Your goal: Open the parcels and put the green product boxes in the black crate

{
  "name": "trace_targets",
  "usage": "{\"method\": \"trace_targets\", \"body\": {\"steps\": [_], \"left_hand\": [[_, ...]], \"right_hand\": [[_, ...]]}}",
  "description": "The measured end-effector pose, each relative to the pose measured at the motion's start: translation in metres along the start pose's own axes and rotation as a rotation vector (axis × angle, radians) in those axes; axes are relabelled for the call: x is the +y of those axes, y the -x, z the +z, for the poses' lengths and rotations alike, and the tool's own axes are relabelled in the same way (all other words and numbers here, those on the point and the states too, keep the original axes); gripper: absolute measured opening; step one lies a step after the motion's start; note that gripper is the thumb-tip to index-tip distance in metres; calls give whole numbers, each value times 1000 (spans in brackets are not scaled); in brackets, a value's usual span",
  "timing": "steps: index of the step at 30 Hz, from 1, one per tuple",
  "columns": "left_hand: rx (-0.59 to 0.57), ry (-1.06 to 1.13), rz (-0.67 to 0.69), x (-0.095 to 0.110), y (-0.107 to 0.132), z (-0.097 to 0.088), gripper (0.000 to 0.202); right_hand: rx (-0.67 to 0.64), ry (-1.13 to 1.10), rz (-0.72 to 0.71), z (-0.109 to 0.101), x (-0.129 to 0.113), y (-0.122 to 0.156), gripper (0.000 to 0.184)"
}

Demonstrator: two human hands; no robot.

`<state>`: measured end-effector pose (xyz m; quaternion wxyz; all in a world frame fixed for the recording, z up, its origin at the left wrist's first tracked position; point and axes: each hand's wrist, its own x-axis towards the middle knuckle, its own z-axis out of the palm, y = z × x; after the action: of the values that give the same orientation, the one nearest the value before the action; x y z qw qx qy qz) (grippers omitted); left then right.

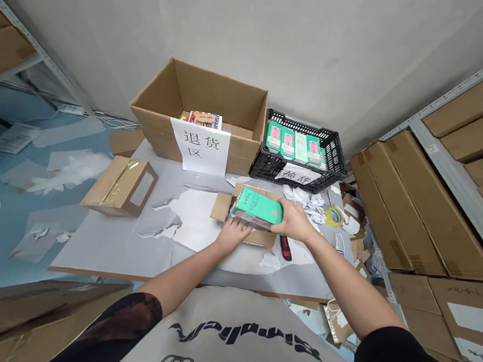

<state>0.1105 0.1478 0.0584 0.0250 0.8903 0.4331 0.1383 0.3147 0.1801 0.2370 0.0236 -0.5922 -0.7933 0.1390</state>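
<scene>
My right hand [295, 221] grips the right end of a flat green box [258, 206] and holds it just above a small open cardboard box [222, 205] in the middle of the table. My left hand [232, 233] is curled under the green box's near left corner, on a pink-edged item beneath it; the fingertips are hidden. A red-and-black utility knife [286, 248] lies on the table right below my right wrist.
A big open carton [201, 107] with a paper sign stands at the back, a black crate [299, 153] of green-pink boxes to its right. A taped cardboard box [121, 185] sits on the left. Yellow tape roll [334, 216] and paper scraps lie right. Shelves of cartons flank both sides.
</scene>
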Motion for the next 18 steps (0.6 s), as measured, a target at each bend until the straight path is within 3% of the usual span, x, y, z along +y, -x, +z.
{"method": "trace_targets", "body": {"steps": [3, 6, 11, 12, 15, 18], "left_hand": [[2, 32, -60, -8, -18, -1, 41], [-10, 69, -63, -11, -17, -13, 53], [-26, 259, -134, -14, 22, -65, 129], [-14, 302, -150, -13, 28, -80, 130], [93, 320, -195, -1, 30, -123, 103], [-52, 276, -113, 13, 15, -149, 95]], "right_hand": [[9, 0, 24, -13, 2, 12, 63], [-6, -11, 53, -14, 8, 28, 65], [-39, 20, 151, -9, 20, 54, 68], [-49, 46, 167, -8, 19, 57, 67], [-66, 130, 99, -6, 2, 63, 64], [-55, 200, -79, -3, -29, 65, 60]]}}
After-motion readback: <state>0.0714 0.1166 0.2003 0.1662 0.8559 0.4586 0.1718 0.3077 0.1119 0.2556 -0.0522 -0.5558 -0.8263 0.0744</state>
